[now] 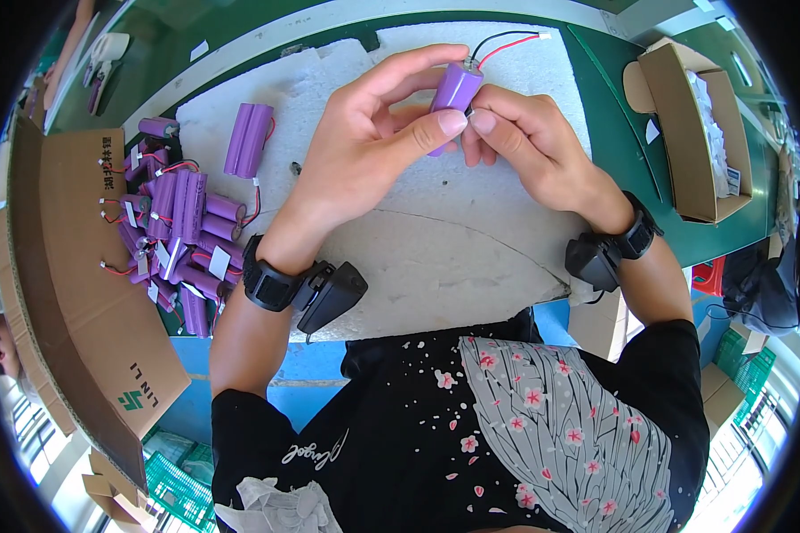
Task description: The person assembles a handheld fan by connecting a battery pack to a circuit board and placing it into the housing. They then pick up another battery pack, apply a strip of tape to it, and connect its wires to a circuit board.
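A purple shrink-wrapped battery pack is held up over the white foam sheet. My left hand grips it, with the thumb on its near side and the fingers around its far end. From the top of the pack run a black and a red wire, ending in a small white connector. Beside the pack's lower edge, my right hand has thumb and forefinger pinched together. A tiny pale bit shows at those fingertips, too small to name. Another purple battery pack lies on the foam, left of my left hand.
Several purple battery packs with wires and white tags lie in a heap at the left. A big open cardboard box stands beyond them. On the green tabletop, at right, a smaller cardboard box holds white items.
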`<state>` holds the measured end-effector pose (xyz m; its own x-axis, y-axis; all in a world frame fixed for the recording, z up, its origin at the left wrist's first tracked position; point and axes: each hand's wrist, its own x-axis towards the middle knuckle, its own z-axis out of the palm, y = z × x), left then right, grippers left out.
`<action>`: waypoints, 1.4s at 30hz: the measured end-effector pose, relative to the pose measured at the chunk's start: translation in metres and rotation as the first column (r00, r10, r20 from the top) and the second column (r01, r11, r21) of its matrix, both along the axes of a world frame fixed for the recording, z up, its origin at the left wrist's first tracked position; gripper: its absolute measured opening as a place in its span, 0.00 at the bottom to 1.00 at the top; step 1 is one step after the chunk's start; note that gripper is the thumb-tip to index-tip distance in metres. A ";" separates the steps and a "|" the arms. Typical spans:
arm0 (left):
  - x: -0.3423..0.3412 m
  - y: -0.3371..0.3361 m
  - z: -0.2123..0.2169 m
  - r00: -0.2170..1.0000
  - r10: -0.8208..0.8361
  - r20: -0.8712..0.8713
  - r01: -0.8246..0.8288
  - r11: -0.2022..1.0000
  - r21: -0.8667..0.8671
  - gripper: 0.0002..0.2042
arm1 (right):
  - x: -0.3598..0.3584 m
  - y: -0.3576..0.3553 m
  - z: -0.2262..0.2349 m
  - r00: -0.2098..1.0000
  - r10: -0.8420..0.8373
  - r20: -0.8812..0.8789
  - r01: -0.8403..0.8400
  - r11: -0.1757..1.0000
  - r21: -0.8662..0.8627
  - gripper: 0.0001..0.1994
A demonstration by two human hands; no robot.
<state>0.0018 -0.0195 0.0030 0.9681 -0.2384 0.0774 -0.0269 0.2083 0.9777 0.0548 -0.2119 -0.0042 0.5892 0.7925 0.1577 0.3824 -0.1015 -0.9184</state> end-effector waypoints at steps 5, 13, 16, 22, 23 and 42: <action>0.000 0.001 -0.001 1.000 0.004 0.002 -0.004 1.000 -0.025 0.22 | -0.001 0.001 0.000 1.000 -0.002 0.027 0.002 1.000 0.020 0.15; 0.001 0.000 -0.002 1.000 0.006 0.026 -0.006 1.000 -0.024 0.21 | 0.000 0.001 0.001 1.000 -0.004 0.029 0.004 1.000 0.004 0.15; 0.001 0.000 -0.002 1.000 0.006 0.027 -0.005 1.000 -0.021 0.22 | 0.000 0.001 0.000 0.999 -0.003 0.033 0.003 1.000 0.012 0.15; 0.001 0.001 -0.003 0.999 0.002 0.037 -0.001 1.000 -0.012 0.23 | 0.000 0.001 0.001 0.999 -0.013 0.037 0.014 1.000 -0.007 0.15; 0.001 0.001 -0.002 0.999 0.007 0.044 -0.008 1.000 0.010 0.23 | 0.000 0.000 0.001 0.999 -0.018 0.031 0.019 1.000 -0.021 0.15; -0.001 0.000 -0.002 0.998 -0.010 0.058 0.006 0.998 0.064 0.27 | 0.002 -0.003 -0.002 0.996 -0.048 0.072 0.049 0.999 -0.004 0.11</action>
<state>0.0013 -0.0190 0.0006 0.9605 -0.2521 0.1177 -0.0824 0.1464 0.9858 0.0565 -0.2148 -0.0061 0.6142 0.7643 0.1963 0.4420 -0.1271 -0.8880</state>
